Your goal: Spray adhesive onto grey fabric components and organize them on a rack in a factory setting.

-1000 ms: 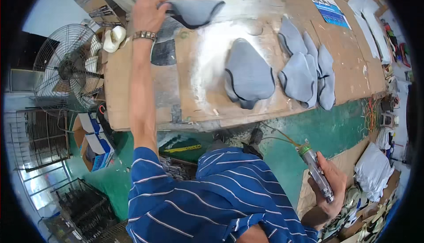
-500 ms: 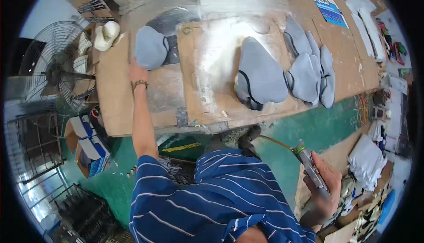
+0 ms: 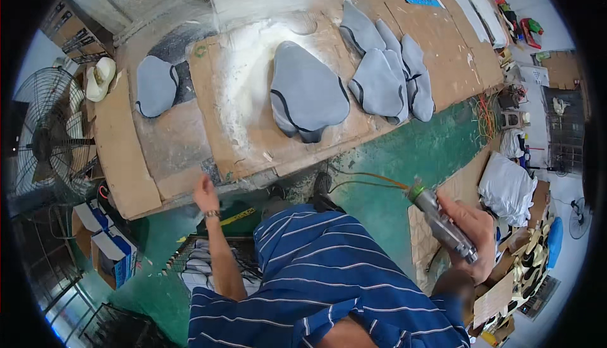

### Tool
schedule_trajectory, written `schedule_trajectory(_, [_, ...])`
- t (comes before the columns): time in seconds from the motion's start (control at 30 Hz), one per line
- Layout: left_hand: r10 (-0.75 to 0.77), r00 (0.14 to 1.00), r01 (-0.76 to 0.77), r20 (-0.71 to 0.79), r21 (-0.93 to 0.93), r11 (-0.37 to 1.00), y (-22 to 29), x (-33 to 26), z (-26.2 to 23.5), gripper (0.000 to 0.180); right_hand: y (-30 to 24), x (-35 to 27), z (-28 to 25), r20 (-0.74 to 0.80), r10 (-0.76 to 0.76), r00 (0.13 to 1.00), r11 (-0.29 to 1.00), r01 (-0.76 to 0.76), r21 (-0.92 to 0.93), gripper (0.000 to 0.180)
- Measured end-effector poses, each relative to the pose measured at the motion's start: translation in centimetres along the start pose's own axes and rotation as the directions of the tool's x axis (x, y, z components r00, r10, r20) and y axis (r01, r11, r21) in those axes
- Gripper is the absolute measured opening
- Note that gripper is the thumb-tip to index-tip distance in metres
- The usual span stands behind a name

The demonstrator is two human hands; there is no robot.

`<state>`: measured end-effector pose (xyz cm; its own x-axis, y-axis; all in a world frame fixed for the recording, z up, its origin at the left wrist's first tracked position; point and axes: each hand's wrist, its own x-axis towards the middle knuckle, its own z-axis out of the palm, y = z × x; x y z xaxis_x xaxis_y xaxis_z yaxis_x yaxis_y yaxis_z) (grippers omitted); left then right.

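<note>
A cardboard-covered tabletop [image 3: 120,158] spreads across the upper part of the view, dusted white around its middle. At its centre lies a large grey fabric piece [image 3: 308,89] with dark edging, flat on the cardboard. To its right a stack of similar grey pieces [image 3: 386,70] overlaps in a fan, and a single grey piece [image 3: 155,85] lies well apart at the left end. A standing fan [image 3: 44,139] is at the far left, beyond the tabletop's edge. The person wears a blue striped shirt [image 3: 329,285]. The right hand [image 3: 471,231], low at the right and away from the tabletop, has its grip closed round a metal spray tool [image 3: 439,221] with a green collar and an orange hose [image 3: 367,177]. The left hand [image 3: 205,193] hovers just beside the tabletop's near edge, fingers loosely spread, holding nothing
</note>
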<state>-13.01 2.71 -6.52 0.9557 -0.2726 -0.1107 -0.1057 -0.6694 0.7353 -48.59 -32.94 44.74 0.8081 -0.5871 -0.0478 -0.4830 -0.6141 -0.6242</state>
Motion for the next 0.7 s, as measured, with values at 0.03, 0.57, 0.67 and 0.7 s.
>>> schedule_trajectory(0.03, [0.001,1.0,-0.001,-0.01,0.005,1.0,-0.6,-2.5,0.5,0.03,0.9,-0.7,-0.2,-0.053,-0.035,0.998,0.999,0.034,-0.002,0.067])
schedule_trajectory(0.57, [-0.361,0.931,0.354,0.053,0.104,0.929,-4.7,-25.7,6.9,0.03,10.0,-4.8,-7.3,-0.014,-0.209,0.978,0.978,0.209,0.001,0.065])
schedule_trajectory(0.67, [-0.338,0.94,0.339,0.049,0.0,0.941,-5.9,-27.3,7.1,0.033,9.9,-5.3,-8.2,0.102,-0.237,0.966,0.971,0.239,-0.004,0.064])
schedule_trajectory(0.7, [-0.342,0.938,0.339,0.061,0.05,0.94,-5.4,-27.2,8.0,0.033,9.7,-5.4,-7.9,0.013,-0.235,0.972,0.972,0.235,0.007,0.062])
